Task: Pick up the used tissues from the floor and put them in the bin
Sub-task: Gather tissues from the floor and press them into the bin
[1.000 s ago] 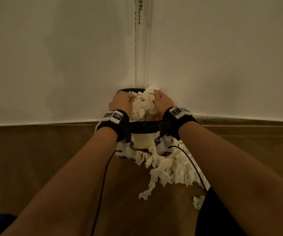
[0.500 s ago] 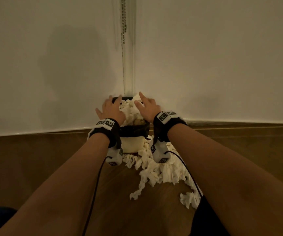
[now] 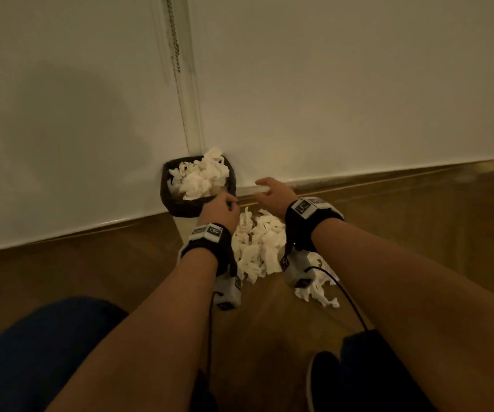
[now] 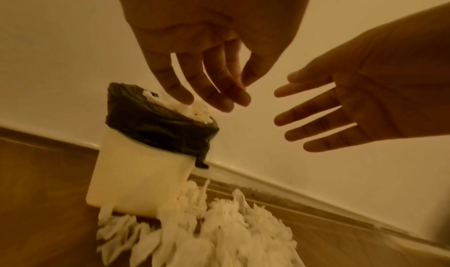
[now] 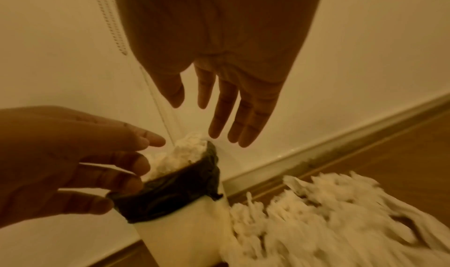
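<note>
Wooden floor (image 3: 120, 272), white-walled corner: bin (image 4: 136, 175) heaped full.
Our left hand (image 3: 220, 212) and right hand (image 3: 275, 196) hover slack-fingered, empty; tissues (image 3: 257, 248) lie directly beneath and between them, right of the bin.

Crumpled paper tissues (image 3: 259, 248), a smooth plastic bin (image 4: 136, 177) with glossy crinkled liner (image 4: 155, 125), wooden floor (image 3: 91, 263).

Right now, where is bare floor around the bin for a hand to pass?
Bare wooden floor lies left of the white bin with black liner, up to the white wall. Right of the bin, crumpled white tissues crowd the floor beneath the open left hand and right hand.
</note>
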Available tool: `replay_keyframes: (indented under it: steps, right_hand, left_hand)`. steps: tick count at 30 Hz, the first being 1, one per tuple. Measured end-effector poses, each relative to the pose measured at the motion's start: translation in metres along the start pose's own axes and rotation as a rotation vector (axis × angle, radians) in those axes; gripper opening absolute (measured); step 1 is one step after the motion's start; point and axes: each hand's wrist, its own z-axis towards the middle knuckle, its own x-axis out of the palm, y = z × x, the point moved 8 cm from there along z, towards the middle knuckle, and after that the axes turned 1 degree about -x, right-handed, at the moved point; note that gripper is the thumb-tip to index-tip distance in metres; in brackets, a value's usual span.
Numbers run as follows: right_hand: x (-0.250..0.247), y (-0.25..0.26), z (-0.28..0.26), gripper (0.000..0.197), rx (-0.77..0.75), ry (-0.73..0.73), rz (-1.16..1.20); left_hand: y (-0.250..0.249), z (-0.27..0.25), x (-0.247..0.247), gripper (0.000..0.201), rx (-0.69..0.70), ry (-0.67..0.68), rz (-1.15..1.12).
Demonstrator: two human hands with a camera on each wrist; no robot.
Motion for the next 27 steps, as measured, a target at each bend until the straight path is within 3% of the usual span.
replay_keyframes:
  steps: [4, 10, 14, 17, 21, 24, 27]
  right_hand:
    - [0.010, -0.064, -0.021, 0.035, 0.147, 0.041, -0.014]
    - [0.035, -0.160, -0.040, 0.024, 0.317, 0.137, -0.081]
    - [0.040, -0.224, -0.050, 0.020, 0.457, 0.056, -0.032]
    - [0.031, -0.269, -0.062, 0.023, 0.566, -0.060, 0.020]
    - [0.024, -0.312, -0.075, 0.023, 0.676, -0.116, 0.054]
    - [0.020, -0.331, -0.080, 0.023, 0.730, -0.131, 0.044]
    - [0.020, -0.337, -0.077, 0.025, 0.732, -0.146, 0.018]
  left_hand:
    - [0.003, -0.019, 0.052, 0.025, 0.004, 0.197, 0.054]
    - [0.027, -0.035, 0.130, 0.024, 0.023, 0.397, 0.264]
    - [0.026, -0.048, 0.195, 0.023, 0.095, 0.534, 0.317]
    - [0.015, -0.060, 0.241, 0.023, 0.243, 0.590, 0.369]
    - [0.007, -0.082, 0.295, 0.049, 0.450, 0.676, 0.405]
    - [0.023, -0.095, 0.327, 0.064, 0.468, 0.815, 0.568]
    - [0.034, -0.095, 0.340, 0.060, 0.497, 0.825, 0.661]
